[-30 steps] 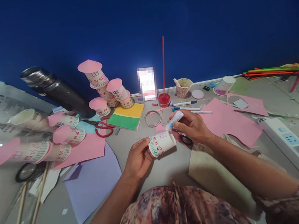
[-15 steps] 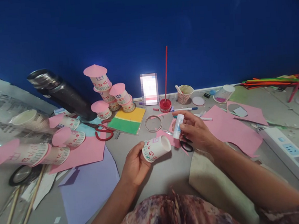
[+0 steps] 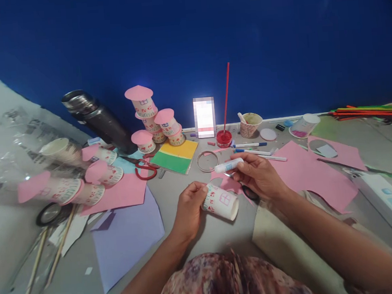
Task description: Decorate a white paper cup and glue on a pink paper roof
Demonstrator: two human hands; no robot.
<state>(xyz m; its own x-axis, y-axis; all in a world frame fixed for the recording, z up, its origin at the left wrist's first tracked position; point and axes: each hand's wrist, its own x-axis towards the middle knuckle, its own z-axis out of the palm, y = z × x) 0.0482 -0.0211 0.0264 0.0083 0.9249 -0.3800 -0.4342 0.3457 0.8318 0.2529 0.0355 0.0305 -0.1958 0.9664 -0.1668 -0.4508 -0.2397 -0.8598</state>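
My left hand (image 3: 191, 207) is closed around the base end of a white paper cup (image 3: 222, 201), which lies on its side in the grip with its mouth toward the lower right. A purple window, red flowers and green grass are drawn on its wall. My right hand (image 3: 259, 174) pinches a white and blue glue stick (image 3: 229, 164), held almost level just above the cup and apart from it. Under the right hand lie black-handled scissors (image 3: 250, 192), partly hidden, and pink paper scraps. A silvery ring (image 3: 208, 161) sits on the table (image 3: 189, 238) beyond the cup.
Decorated cups with pink cone roofs (image 3: 139, 93) are stacked at the back left beside a black flask (image 3: 102, 122). Red-handled scissors (image 3: 146, 171) lie near a yellow-green packet (image 3: 175, 155). Pink paper (image 3: 316, 173) and a power strip (image 3: 386, 200) are at the right.
My left hand has turned the cup, so its mouth points lower right and the window shows. The glue stick has tipped from upright to nearly level. The whole view has shifted slightly.
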